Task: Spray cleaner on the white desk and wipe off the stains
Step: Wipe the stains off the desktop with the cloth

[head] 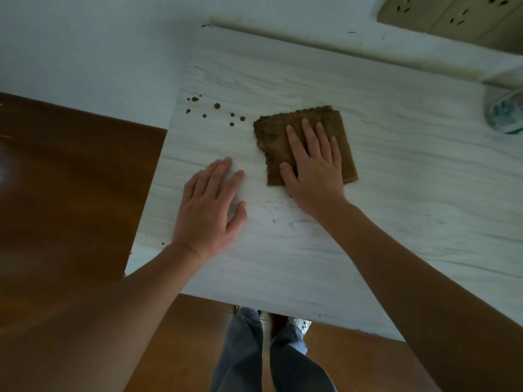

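Stains (217, 106): pressing cloth (271, 137) beside them, right hand (314, 171) fingers (308, 134) straight; bracing tabletop (396, 193) with open left hand (209, 205); risking smearing if unsprayed.

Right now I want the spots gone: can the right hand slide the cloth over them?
Probably yes. The right hand lies flat on the cloth, and only bare desk separates it from the spots. The left hand rests clear of that path.

A blurred container (506, 114), perhaps the spray bottle, is cut off by the right edge.
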`<state>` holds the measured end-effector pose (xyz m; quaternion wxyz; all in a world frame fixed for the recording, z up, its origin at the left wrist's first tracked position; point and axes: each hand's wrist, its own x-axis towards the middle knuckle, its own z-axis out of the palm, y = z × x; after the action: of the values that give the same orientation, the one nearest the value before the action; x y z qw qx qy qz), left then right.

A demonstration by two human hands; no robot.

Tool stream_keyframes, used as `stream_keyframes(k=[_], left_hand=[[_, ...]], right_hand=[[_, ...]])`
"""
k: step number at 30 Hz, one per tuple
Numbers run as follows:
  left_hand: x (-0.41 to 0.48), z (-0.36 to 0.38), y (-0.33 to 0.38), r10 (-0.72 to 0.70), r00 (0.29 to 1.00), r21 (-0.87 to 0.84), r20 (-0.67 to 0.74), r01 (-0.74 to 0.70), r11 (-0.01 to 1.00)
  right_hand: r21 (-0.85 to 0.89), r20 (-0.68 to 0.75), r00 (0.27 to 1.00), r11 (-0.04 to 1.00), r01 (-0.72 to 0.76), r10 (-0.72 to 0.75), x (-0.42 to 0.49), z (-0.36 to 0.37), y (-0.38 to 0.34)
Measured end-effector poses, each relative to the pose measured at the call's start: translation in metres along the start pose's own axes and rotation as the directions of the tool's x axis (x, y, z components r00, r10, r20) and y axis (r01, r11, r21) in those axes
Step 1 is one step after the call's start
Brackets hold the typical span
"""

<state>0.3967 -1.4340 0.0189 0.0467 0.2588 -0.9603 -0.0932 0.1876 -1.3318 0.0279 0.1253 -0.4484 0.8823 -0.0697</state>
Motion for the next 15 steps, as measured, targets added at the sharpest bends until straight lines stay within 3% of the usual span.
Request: stream_keyframes(k=[15], left_hand=[[0.0, -0.002, 0.001, -0.026, 0.999, 0.016, 0.025, 0.025, 1.0]], right_hand=[[0.065, -0.052, 0.998, 0.997, 0.035, -0.032, -0.014, 0.004, 0.005]])
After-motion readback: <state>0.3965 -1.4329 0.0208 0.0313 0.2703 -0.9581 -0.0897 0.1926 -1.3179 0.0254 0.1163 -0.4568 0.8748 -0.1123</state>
